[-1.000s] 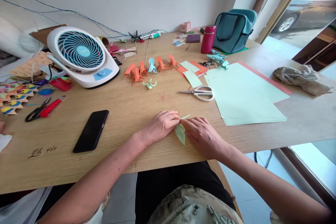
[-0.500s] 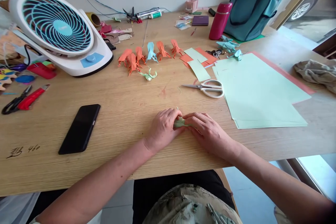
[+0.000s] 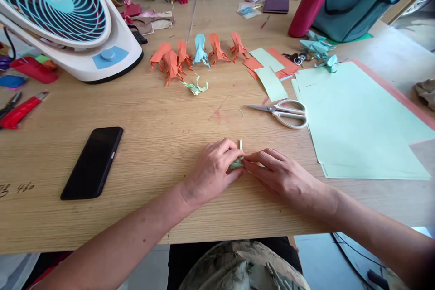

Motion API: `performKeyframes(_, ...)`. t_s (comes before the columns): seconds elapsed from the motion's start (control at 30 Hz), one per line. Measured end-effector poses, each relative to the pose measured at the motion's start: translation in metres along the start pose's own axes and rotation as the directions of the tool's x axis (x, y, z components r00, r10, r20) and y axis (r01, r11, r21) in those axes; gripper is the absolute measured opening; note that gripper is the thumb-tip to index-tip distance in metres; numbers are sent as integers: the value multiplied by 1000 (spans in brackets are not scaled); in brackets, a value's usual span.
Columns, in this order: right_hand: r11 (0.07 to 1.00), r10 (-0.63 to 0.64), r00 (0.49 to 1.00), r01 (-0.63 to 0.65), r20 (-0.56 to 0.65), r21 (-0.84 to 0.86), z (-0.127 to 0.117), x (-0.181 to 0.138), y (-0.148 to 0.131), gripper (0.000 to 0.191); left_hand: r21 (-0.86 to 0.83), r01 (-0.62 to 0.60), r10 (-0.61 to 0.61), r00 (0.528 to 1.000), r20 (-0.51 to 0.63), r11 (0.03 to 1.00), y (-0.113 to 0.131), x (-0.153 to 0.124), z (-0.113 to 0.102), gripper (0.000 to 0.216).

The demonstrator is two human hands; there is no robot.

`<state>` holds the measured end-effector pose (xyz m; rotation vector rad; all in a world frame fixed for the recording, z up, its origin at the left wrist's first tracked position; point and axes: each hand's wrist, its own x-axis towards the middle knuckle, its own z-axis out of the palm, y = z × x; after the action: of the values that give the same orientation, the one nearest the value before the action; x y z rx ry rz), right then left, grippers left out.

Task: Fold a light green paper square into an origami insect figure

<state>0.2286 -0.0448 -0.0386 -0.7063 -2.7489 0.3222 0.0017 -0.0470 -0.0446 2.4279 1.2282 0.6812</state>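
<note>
Between my fingertips, low over the front of the wooden table, is a small piece of folded green paper (image 3: 237,163). One thin point of it sticks up past my fingers, and most of the rest is hidden. My left hand (image 3: 215,163) is closed on its left side, thumb below and fingers above. From the right, my right hand (image 3: 280,167) pinches the same paper, its fingertips meeting those of the left. Beyond my hands lie scissors (image 3: 288,112) with white handles. A folded light-green paper figure (image 3: 196,86) rests farther back.
Several orange paper figures (image 3: 171,65) and a blue one (image 3: 200,50) stand behind. Green sheets (image 3: 360,122) and cut strips (image 3: 271,82) lie right. A phone (image 3: 93,163) and a fan (image 3: 108,56) are left. A pink bottle (image 3: 311,4) stands by a teal bag (image 3: 367,0).
The view has shifted closer and lower over the table. My hands keep hold of the folded paper, and more of its upright point now shows above my fingers.
</note>
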Motion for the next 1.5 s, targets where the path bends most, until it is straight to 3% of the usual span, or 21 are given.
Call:
performKeyframes(0.23,989,-80,996,73,-49,-130,-2,6,-5,28,180,-162,150,985,83,970,-1,-3,-12,27)
performKeyframes(0.47,987,-81,996,75,-33,-143,0,4,-4,29,310,-192,141,974,179,931,-1,-5,-11,41)
performKeyframes(0.67,990,-84,995,77,-59,-115,1,2,-3,30,276,-121,67,978,197,953,0,-8,-10,48)
performKeyframes(0.77,994,-73,995,66,-71,-91,2,1,-1,30,190,-90,62,987,149,978,-5,-9,-12,49)
performKeyframes(0.9,998,-30,996,25,-82,-52,5,-1,2,32,95,-45,46,999,-10,995,-10,-9,-18,22)
performKeyframes(0.97,999,-18,997,15,-79,-36,6,-3,3,33,111,-7,11,999,-34,994,-10,-9,-20,6)
performKeyframes(1.2,1000,9,995,-8,-95,3,6,-3,3,31,58,129,-130,992,6,990,0,-5,-10,15)
performKeyframes(1.5,975,175,978,-155,-117,161,6,1,0,24,114,236,-246,965,86,965,6,3,-8,20)
